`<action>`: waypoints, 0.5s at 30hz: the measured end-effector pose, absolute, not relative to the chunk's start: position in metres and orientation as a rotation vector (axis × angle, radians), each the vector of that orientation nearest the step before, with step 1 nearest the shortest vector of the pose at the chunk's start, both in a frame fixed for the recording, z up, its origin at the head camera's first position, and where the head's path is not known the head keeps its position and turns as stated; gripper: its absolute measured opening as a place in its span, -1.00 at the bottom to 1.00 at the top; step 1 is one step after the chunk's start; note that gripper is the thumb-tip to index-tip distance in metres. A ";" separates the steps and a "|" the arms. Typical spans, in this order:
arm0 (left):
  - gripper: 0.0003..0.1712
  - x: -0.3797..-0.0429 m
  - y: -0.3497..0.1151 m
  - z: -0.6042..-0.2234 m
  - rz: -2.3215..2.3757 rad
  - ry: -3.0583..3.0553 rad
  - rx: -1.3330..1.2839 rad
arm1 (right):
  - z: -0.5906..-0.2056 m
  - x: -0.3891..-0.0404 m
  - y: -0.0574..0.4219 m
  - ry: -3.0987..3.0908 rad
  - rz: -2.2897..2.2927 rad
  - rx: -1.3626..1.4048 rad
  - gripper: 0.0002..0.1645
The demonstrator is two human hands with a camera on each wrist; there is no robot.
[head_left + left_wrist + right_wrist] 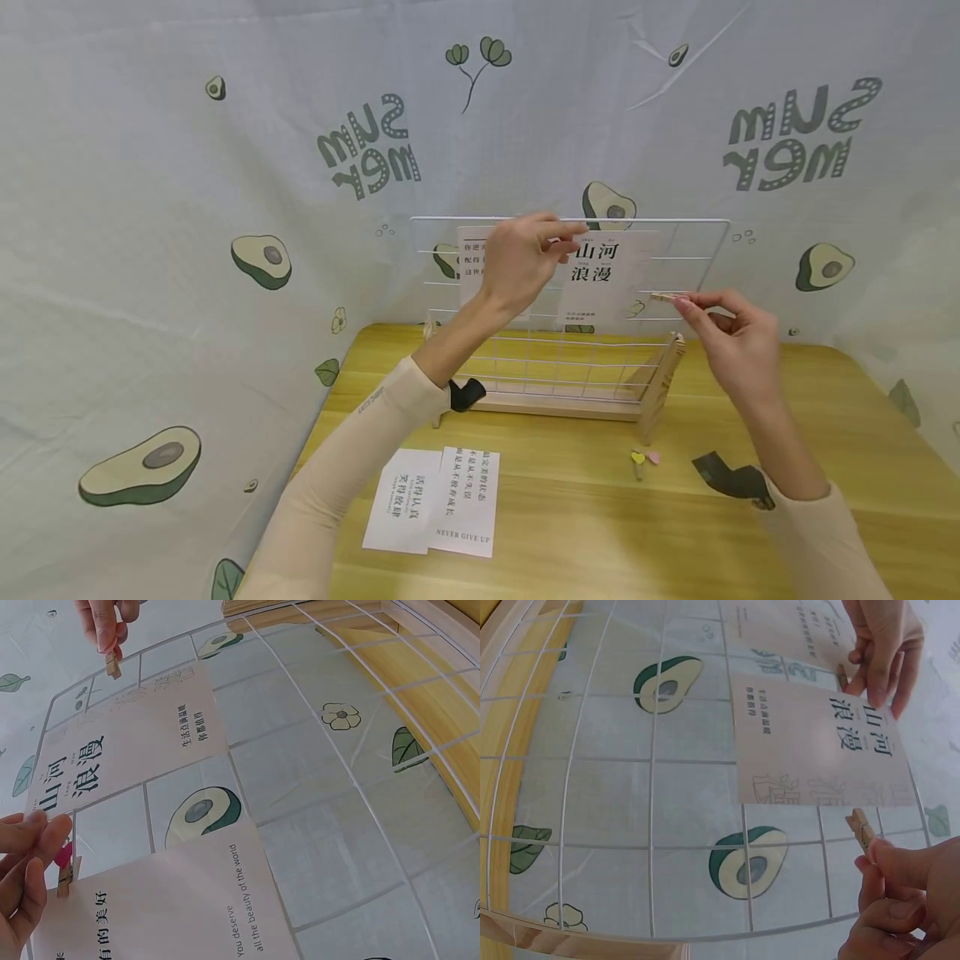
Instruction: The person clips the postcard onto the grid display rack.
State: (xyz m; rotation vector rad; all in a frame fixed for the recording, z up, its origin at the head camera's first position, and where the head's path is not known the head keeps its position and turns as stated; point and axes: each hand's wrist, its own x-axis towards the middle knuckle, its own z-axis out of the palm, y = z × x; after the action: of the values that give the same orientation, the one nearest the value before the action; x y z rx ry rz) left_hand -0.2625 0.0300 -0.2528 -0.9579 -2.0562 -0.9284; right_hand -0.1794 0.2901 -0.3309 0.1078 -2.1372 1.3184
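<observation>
A white wire grid [678,220] stands in a wooden base [555,407]. At its top edge my left hand [525,257] pinches the upper corner of a pale card [611,292] with large Chinese characters, which lies against the wires. Right of that card, my right hand [742,342] pinches a small wooden clothespin [861,826] between thumb and forefinger, apart from the card. A second printed card [172,907] hangs beside the first, partly behind my left hand in the head view. A clothespin with a pink heart [64,871] sits at its top edge.
Two printed cards, a left one [397,508] and an overlapping right one [465,512], lie on the wooden table [585,525]. Nearby are small clips with a yellow heart [637,457] and a pink heart [653,457]. An avocado-print curtain [150,250] hangs behind the grid.
</observation>
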 end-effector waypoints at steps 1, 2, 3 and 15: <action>-0.82 -0.263 0.031 -0.252 -0.925 -2.061 -0.954 | -0.330 -0.180 0.290 -2.135 1.315 0.106 -0.83; -0.82 -0.263 0.031 -0.252 -0.920 -2.064 -0.946 | -0.329 -0.181 0.291 -2.135 1.312 0.105 -0.82; -0.82 -0.263 0.032 -0.252 -0.914 -2.068 -0.941 | -0.328 -0.182 0.291 -2.135 1.306 0.102 -0.82; -0.81 -0.262 0.045 -0.250 -0.859 -2.106 -0.925 | -0.323 -0.184 0.288 -2.096 1.235 0.065 -0.90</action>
State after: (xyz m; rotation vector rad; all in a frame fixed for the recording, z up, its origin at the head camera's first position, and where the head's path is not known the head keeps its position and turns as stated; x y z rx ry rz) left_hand -0.2616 0.0445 -0.2503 -0.9252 -2.1056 -0.8585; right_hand -0.1838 0.2876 -0.3227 0.0653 -2.0955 1.2350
